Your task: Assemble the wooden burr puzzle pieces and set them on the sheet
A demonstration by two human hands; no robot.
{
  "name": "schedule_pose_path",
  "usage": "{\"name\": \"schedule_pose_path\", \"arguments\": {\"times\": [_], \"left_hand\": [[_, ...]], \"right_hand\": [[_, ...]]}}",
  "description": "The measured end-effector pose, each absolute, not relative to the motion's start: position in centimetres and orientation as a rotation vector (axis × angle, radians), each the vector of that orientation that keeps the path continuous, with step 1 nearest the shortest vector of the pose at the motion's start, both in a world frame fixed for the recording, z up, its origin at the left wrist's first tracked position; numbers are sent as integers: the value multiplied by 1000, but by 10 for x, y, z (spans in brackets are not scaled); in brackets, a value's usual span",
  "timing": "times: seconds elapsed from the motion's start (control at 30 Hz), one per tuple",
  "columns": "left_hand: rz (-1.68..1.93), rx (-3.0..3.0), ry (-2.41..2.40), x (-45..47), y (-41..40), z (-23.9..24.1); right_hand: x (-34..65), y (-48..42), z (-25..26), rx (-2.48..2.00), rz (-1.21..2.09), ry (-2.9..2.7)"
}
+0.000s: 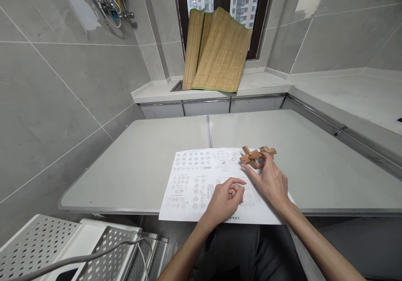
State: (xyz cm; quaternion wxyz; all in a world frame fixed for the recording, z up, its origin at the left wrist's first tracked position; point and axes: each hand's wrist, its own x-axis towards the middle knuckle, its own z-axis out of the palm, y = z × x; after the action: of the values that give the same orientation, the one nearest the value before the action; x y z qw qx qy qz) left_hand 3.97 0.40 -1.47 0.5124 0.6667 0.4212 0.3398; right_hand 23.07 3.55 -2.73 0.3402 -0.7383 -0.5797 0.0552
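Note:
Several notched wooden puzzle pieces (251,157), crossed and partly interlocked, sit at the far right corner of a printed instruction sheet (191,189). My right hand (272,180) has its thumb at the near side of these pieces and its fingers at their right end, gripping them loosely. Its fingertips partly cover the wood. Over the lower middle of the sheet rests my left hand (226,199), fingers curled in and index finger pointing right, with nothing visible in it. Small grey diagrams cover the sheet, too fine to read.
The sheet lies on a pale folding table (138,163) with a centre seam, its near edge overhung by the paper. Behind it, a folded bamboo mat (220,55) leans against the window. A white perforated rack (40,239) with a grey cable stands at lower left.

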Motion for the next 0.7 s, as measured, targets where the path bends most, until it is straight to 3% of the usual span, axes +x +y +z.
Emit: {"name": "schedule_pose_path", "arguments": {"times": [0.23,0.43,0.7], "left_hand": [[803,1600,1010,40,2,-13],[698,1619,959,22,8,-1],[956,1755,1612,-83,75,3]], "right_hand": [[264,13,-40,-1678,187,-1480],[293,18,-49,-1687,562,-1372],[291,18,-47,-1685,573,-1411]]}}
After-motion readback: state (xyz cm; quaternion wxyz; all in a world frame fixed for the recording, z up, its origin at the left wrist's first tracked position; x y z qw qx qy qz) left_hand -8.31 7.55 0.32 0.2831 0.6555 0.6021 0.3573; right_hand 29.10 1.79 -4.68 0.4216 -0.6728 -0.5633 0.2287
